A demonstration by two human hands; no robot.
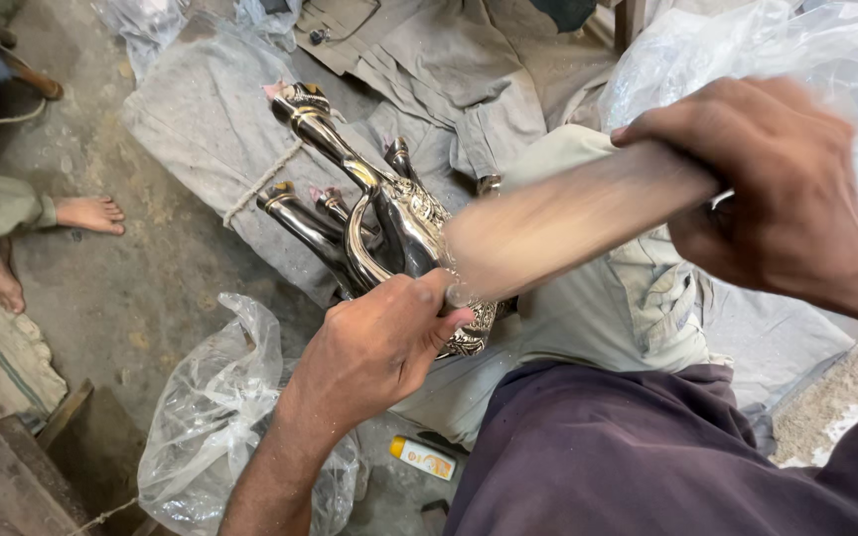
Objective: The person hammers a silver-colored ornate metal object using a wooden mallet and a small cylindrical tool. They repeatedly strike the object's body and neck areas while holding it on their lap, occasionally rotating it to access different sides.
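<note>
- Metal figurine (389,213), shiny silver with darker shadowed parts, lying on its side across grey cloth (211,129) spread over the floor
- Long curved polished limbs reaching toward the cloth's upper left edge, several ending in small gold-toned, engraved tips
- Body covered in fine raised ornament, most visible along the lower rim, just under the thumb
- Left hand (374,347) clenched around the figurine's lower end, thumb pressed against the ornamented rim
- Right hand (782,189) wrapped tight round one end of a pale wooden stick (568,223), blurred in the frame, its other end touching the figurine beside the left thumb
- Figurine resting against a knee in light trousers (628,298), dark purple garment (647,457) below it
- Crumpled clear plastic bag (211,417) at the cloth's lower left edge, another plastic bag (786,50) at the upper right corner
- Small yellow and white tube (423,458) on the floor below the left wrist
- Another person's bare foot (91,212) on the concrete floor (141,288), well apart from the cloth, at left
</note>
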